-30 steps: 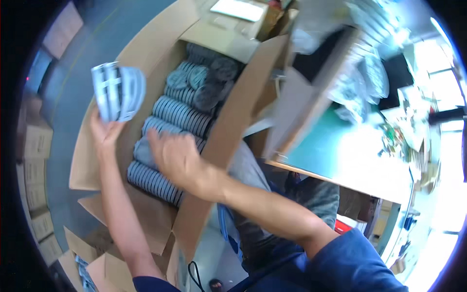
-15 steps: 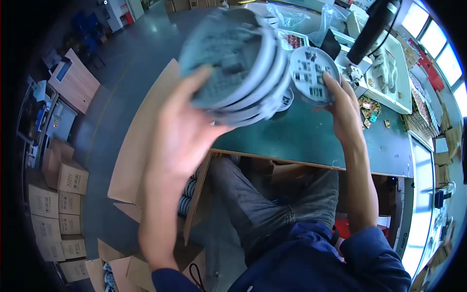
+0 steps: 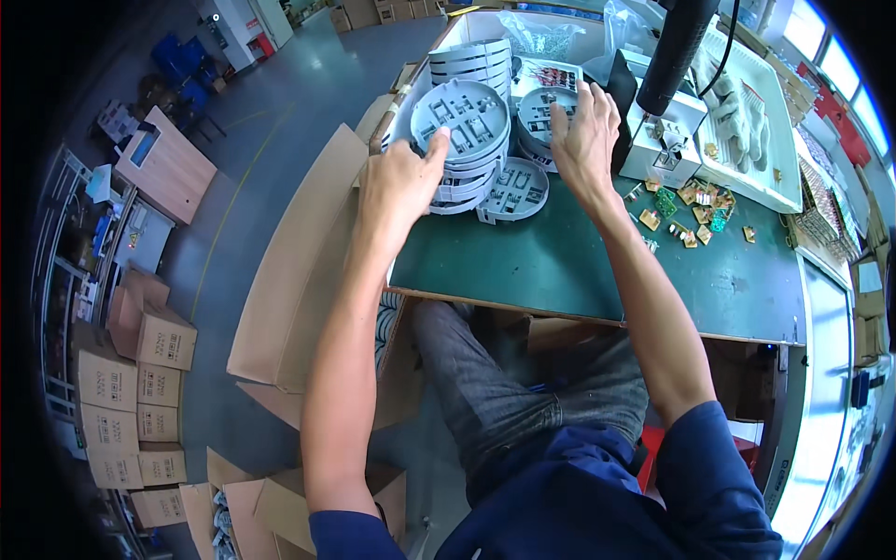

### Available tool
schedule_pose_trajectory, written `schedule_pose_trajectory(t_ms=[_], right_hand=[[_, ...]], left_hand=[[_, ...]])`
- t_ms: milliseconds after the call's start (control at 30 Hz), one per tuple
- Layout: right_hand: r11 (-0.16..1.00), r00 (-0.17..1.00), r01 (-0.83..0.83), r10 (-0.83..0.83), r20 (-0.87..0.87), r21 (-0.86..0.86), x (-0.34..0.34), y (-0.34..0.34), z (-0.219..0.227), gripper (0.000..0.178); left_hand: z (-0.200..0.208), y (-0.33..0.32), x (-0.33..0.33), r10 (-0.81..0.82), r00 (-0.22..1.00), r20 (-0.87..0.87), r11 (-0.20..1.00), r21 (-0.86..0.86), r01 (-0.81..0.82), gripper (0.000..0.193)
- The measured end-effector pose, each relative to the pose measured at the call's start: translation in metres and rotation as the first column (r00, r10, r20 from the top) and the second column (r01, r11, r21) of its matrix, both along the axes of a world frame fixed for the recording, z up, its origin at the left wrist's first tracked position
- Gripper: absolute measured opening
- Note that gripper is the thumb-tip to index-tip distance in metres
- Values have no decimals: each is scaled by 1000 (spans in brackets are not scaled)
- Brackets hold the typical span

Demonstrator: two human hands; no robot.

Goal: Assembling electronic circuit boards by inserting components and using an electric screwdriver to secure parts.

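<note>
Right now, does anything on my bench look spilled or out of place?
Perhaps the small circuit pieces scattered loose on the green tabletop, right of your right hand; they lie jumbled, unlike the stacked grey discs by your left hand.

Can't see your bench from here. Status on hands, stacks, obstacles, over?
Left hand on left stack, thumb on top. Right hand at right stack, grip unclear. Another disc just before right stack.

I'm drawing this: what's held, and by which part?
The left hand has its thumb over a grey disc, near rim; the right hand is at the neighbouring disc, right side. Whether either grips can't be told.
</note>
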State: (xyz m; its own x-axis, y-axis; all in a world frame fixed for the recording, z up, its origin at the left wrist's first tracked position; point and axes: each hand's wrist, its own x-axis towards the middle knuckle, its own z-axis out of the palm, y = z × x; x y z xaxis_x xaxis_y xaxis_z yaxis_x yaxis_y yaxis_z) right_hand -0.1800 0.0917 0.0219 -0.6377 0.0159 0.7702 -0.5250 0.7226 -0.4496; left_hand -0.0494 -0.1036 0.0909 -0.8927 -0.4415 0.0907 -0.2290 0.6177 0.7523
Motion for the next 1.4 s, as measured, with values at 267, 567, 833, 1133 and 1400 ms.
schedule_pose_trajectory(t_ms=[267, 567, 833, 1133, 1400], right_hand=[[885, 873, -371, 436, 220, -283, 83, -17, 33, 51], [849, 879, -360, 448, 165, -387, 70, -54, 43, 43], [587, 624, -422, 741, 249, -691, 104, 2, 57, 39], [424, 529, -160, 799, 285, -892, 179, 81, 36, 38], [485, 399, -47, 811, 429, -873, 195, 124, 6, 39]], left_hand=[[7, -10, 7, 40, 994, -100, 809, -581, -91, 55], [3, -1, 11, 26, 886, -463, 941, -287, -177, 34], [13, 34, 40, -140, 801, -583, 904, 255, 344, 36], [-34, 108, 58, -276, 840, -468, 394, 742, 542, 39], [-67, 130, 46, -403, 820, -406, 414, 719, 559, 42]])
